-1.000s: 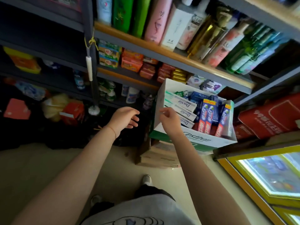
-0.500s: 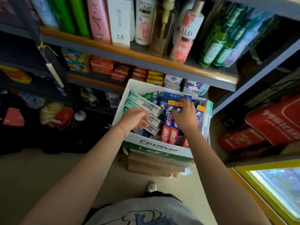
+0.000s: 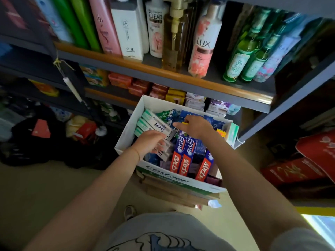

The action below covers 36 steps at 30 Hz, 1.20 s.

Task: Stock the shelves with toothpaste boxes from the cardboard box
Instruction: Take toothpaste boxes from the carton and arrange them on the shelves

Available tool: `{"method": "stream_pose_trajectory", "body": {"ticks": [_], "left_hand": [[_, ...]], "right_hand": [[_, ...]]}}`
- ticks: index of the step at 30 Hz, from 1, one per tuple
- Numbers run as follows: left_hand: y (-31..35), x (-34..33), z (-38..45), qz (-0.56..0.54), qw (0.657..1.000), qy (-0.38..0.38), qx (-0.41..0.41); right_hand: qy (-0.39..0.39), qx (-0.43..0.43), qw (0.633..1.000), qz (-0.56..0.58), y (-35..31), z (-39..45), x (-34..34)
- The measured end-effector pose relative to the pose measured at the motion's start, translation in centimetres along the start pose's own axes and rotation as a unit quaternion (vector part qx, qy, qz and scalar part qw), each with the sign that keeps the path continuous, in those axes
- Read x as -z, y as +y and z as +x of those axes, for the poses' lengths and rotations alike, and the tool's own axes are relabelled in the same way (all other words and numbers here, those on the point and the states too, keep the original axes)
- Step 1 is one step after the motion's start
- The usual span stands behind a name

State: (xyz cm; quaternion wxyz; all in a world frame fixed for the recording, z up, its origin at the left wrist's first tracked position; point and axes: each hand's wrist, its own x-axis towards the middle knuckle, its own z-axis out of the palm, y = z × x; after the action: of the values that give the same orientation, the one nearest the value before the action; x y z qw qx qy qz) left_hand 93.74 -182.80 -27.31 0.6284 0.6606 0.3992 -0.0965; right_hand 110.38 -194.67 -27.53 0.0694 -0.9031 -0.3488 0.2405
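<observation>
both hands in the cardboard box (image 3: 126, 134) of toothpaste boxes

the left hand (image 3: 149, 142) curls around a white doctor toothpaste box (image 3: 164, 151) at the near left of the carton; the right hand (image 3: 196, 126) reaches over the red and blue boxes (image 3: 183, 154), fingers extended, whether it grasps anything i cannot tell. shampoo bottles (image 3: 203, 44) stand on the shelf (image 3: 163, 73) above.

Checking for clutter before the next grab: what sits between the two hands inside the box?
Head view: the white Doctor boxes' ends and the red-and-blue boxes' tops lie between the left hand and right hand.
</observation>
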Motion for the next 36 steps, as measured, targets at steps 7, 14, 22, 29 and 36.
{"method": "stream_pose_trajectory", "body": {"ticks": [7, 14, 22, 29, 36], "left_hand": [[1.2, -0.7, 0.0, 0.055, 0.997, -0.024, -0.055], [1.7, -2.7, 0.6, 0.091, 0.982, -0.144, -0.077], [3.8, -2.2, 1.0, 0.015, 0.987, -0.057, -0.147], [4.0, 3.6, 0.6, -0.275, 0.958, -0.073, -0.029], [1.6, 9.0, -2.6, -0.391, 0.91, -0.128, -0.042]], "right_hand": [[0.062, 0.056, 0.995, 0.045, -0.3, -1.5, 0.9], [0.097, 0.099, 0.988, 0.072, -0.3, -2.3, 2.3], [0.173, 0.101, 0.941, 0.272, 1.1, -3.7, 5.3], [0.21, 0.056, 0.847, 0.486, -0.2, -2.7, 8.9], [0.209, 0.012, 0.776, 0.595, -9.1, -0.3, 8.2]]}}
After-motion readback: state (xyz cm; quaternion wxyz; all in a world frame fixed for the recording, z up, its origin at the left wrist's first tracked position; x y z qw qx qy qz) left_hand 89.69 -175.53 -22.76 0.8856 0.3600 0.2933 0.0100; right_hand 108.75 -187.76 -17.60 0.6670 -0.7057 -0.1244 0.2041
